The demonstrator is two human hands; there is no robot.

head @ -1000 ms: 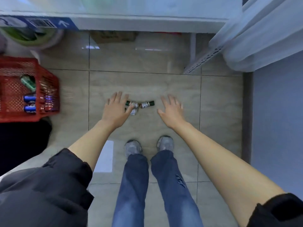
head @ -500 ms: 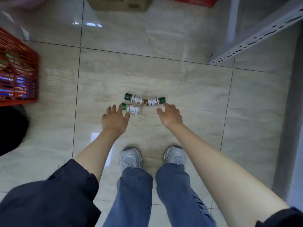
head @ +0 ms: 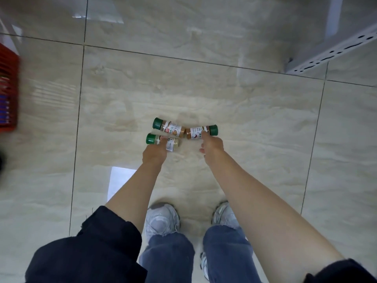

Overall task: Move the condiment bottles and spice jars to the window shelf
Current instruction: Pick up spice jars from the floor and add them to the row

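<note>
**Ana:** Head view looks straight down at a glossy beige tile floor (head: pixel 255 144). Where are the jars?

**Ben:** Three spice jars with green caps lie on their sides on the floor, out past the person's grey sneakers (head: pixel 162 218). The far-left jar (head: pixel 169 128) points its cap left and far. The near-left jar (head: pixel 163 141) lies just beside it, cap to the left. The right jar (head: pixel 201 132) has its cap to the right, and its base meets the far-left jar's base.

**Ana:** And the hands?

**Ben:** The left hand (head: pixel 154 155) is down on the near-left jar, fingers bent over its body; how firm the grasp is I cannot tell. The right hand (head: pixel 212 145) has fingers curled, with fingertips touching the right jar near its cap. Whether they actually pinch it, I cannot tell.

**Ana:** Anything else?

**Ben:** A red basket (head: pixel 9 92) sits blurred at the left edge. A grey perforated shelf rail (head: pixel 330 52) crosses the far right corner. Dark sleeves are pushed up both arms, above blue jeans (head: pixel 169 260).
</note>
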